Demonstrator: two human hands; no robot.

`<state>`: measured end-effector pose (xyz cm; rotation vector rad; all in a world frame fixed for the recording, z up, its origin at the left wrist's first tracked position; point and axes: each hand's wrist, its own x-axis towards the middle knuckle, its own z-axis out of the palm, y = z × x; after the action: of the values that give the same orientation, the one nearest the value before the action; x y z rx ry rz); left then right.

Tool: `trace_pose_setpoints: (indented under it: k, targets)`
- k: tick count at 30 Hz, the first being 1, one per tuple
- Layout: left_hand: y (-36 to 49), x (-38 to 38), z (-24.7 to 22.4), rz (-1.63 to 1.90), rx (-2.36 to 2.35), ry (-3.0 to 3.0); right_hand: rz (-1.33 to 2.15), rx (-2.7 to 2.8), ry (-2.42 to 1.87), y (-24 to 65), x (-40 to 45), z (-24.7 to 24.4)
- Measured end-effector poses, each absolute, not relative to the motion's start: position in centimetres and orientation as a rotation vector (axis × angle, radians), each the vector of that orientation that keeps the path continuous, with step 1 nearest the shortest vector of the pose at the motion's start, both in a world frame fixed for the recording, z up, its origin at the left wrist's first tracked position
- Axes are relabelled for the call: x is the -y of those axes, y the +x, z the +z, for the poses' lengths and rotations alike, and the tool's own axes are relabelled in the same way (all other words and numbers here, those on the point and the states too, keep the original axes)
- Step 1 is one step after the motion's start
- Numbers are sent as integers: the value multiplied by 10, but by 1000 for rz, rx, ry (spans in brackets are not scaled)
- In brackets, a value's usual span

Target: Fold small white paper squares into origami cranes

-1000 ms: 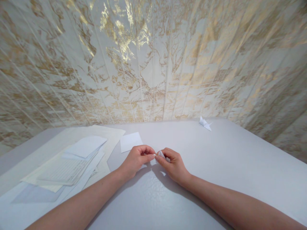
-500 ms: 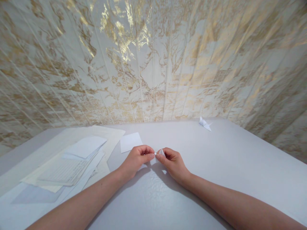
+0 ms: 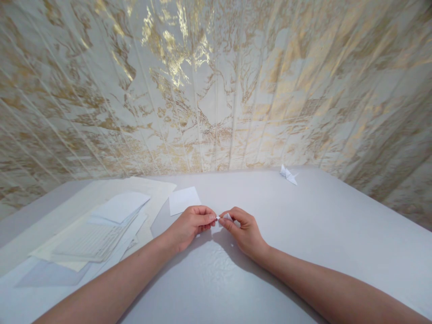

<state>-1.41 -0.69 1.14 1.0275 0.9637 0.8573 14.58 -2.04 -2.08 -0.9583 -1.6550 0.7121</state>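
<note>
A small piece of folded white paper is pinched between my two hands, just above the table. My left hand has thumb and forefinger closed on its left tip. From the other side, my right hand grips it with thumb and fingers, and part of a white flap shows between them. Most of the folded shape is hidden by the fingers, so its full form cannot be made out.
On the white table, a square white sheet lies behind my left hand. Layered papers, one with printed lines, spread at the left. An origami crane stands at the back right, before a gold-patterned wall.
My left fingers have shifted slightly on the paper's tip. The folded paper has turned a little, and less of its flap shows by my right hand.
</note>
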Motion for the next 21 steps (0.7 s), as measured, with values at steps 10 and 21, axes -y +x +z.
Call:
trace_pose_setpoints:
  k: [10, 21]
  targets:
    - [-15, 8, 19, 724, -972, 967, 465, 1775, -891, 149, 19, -23]
    - [-17, 9, 22, 836, -1188, 1339, 276, 1883, -902, 150, 22, -21]
